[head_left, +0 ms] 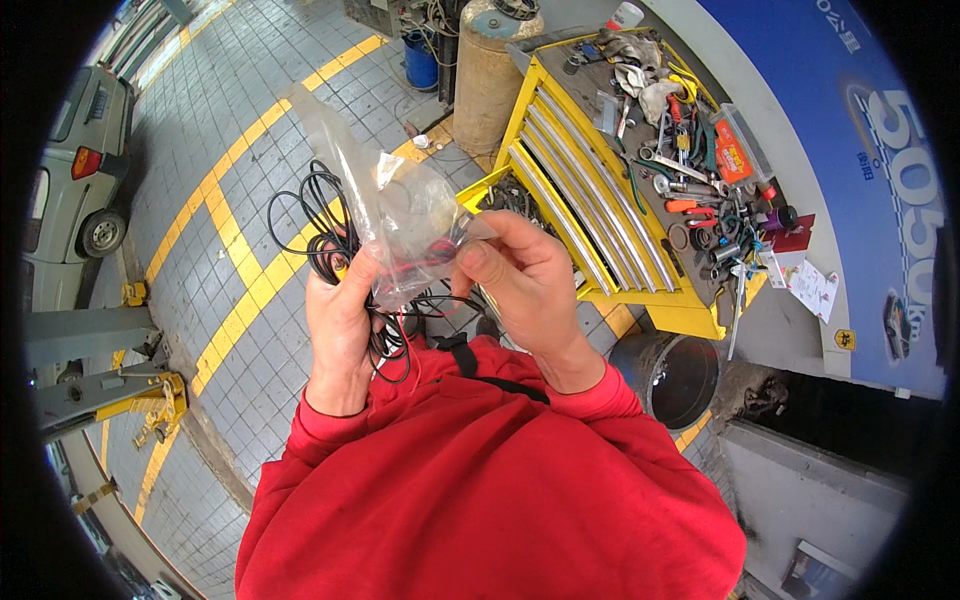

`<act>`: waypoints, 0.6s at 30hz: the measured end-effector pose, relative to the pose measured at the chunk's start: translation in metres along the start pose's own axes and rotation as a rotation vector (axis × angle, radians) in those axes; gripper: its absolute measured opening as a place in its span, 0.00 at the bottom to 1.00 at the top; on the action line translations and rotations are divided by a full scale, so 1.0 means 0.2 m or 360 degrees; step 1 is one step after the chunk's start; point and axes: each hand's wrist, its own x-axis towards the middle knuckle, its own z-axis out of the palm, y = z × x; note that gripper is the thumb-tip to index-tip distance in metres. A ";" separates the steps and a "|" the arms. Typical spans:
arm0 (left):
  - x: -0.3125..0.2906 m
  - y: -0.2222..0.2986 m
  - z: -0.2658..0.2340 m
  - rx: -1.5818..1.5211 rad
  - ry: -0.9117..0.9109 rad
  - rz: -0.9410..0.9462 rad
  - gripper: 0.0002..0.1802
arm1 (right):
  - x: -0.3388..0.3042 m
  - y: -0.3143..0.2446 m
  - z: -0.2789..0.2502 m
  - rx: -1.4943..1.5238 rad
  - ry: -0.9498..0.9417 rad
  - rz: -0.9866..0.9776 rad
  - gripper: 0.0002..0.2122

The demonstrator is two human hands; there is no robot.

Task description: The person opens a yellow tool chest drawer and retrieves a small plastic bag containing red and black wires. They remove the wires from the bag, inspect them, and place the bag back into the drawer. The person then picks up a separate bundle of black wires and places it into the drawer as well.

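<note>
Up in front of my chest, my left hand (342, 315) is closed around a loose coil of thin black cable (318, 205) and the lower part of a clear plastic bag (385, 225). My right hand (520, 285) pinches the bag's right side between thumb and fingers. Something red, perhaps thin wire, shows through the plastic near the right thumb. A thin red wire hangs below the bag beside loops of the black cable, close to my red sweater (490, 450). What else the bag holds is hard to make out.
A yellow tool cabinet (590, 190), one drawer pulled out, stands ahead right, its top covered with wrenches, pliers and gloves. Behind it is a rusty tank (490, 90). A dark metal drum (680, 380) stands at right. A vehicle (80, 170) and lift arm (110, 400) are left.
</note>
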 end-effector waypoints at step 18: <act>-0.04 -0.02 0.09 -0.0081 0.0046 0.0185 0.19 | 0.00 0.01 0.05 0.0065 -0.0030 -0.0151 0.10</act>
